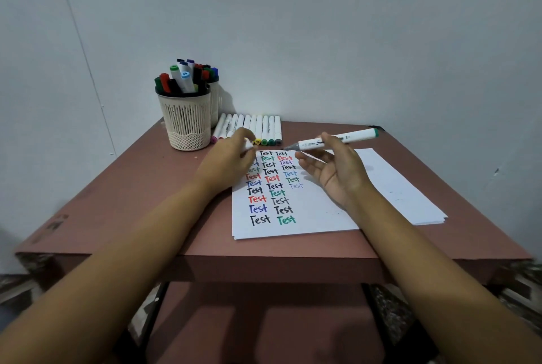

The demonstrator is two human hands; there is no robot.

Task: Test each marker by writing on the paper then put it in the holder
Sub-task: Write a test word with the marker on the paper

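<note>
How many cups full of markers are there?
2. One cream holder stands at the table's far left corner; the second holder sits right behind it, mostly hidden.

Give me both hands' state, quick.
Left hand: closed on a small white cap.
Right hand: holding an uncapped marker, palm open.

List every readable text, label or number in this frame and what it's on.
"Test": handwritten again and again in three columns on the paper, in black, red, blue, green and purple ink.
Print on the barrel of the marker in the right hand: too blurred to read.
Numbers on the end caps of the row of markers and on a blue cap in the holder: too small to read.
</note>
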